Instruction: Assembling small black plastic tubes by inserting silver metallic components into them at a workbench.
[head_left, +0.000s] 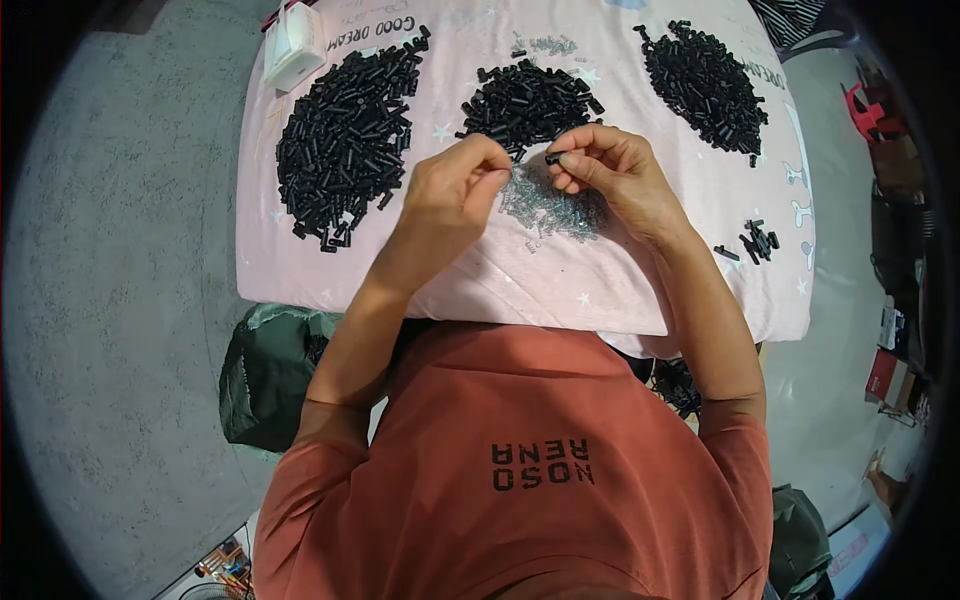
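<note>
My right hand pinches a small black tube between thumb and forefinger. Its other fingers curl beneath. Just left of it, my left hand is closed, thumb against fingertips. Whatever it may hold is too small to make out. Below and between the hands lies a heap of tiny shiny silvery pieces, their exact kind unclear. Behind my fingertips sits a pile of short black tubes, its front edge close to both hands. Everything rests on a pink patterned cloth over a table.
Larger piles of black tubes lie at left and far right. A few loose black pieces are near the right edge. A white box stands at the back left corner. A dark green bag is beside the table's front left.
</note>
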